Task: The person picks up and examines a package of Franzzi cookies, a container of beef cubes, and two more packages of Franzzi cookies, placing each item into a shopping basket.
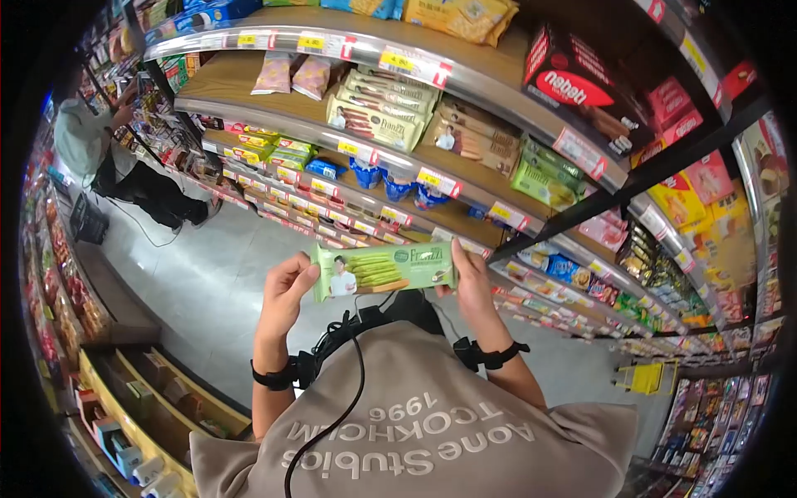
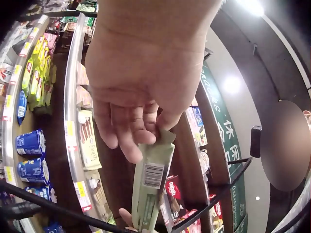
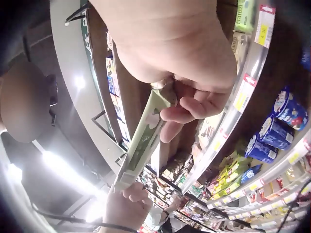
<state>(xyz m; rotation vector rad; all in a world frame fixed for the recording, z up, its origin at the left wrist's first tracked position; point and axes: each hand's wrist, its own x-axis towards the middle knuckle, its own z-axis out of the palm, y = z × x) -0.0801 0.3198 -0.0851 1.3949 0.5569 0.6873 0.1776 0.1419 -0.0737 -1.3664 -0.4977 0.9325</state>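
A green Franzzi biscuit-stick packet [image 1: 386, 270] is held out level in front of the chest, its printed front facing up toward the head camera. My left hand [image 1: 288, 290] pinches one end between thumb and fingers. At the other end, my right hand [image 1: 471, 282] grips the packet's edge. In the left wrist view the left hand [image 2: 141, 97] holds the crimped end, and a barcode shows on the packet's back [image 2: 153, 179]. From the right wrist, the right hand [image 3: 194, 87] pinches the packet [image 3: 146, 131] at its near end.
Curved shelves of snacks stand ahead, with cream Franzzi packets [image 1: 378, 116], brown packets [image 1: 471, 141], green packets [image 1: 544, 174] and a nabati box [image 1: 581, 91]. Blue cups [image 1: 398, 187] sit one shelf lower. Another person [image 1: 108, 158] stands in the aisle at left. A yellow basket [image 1: 647, 378] is at right.
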